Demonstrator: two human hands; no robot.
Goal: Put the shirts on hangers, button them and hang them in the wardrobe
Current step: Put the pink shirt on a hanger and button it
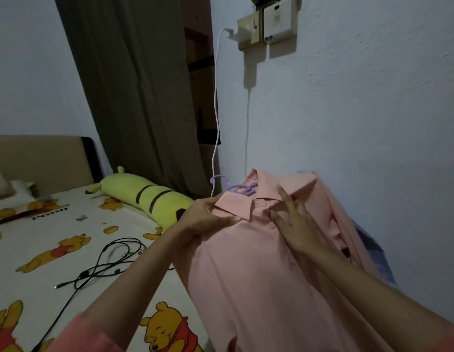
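Both hands work a pink shirt [246, 262]: left hand [208, 217] pinches its collar, right hand [294, 224] splayed, hanger [240, 188] mostly hidden.

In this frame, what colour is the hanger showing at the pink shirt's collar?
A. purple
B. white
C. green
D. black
A: the purple hanger shows its hook and neck above the open collar of the pink shirt, between the left hand and the right hand.
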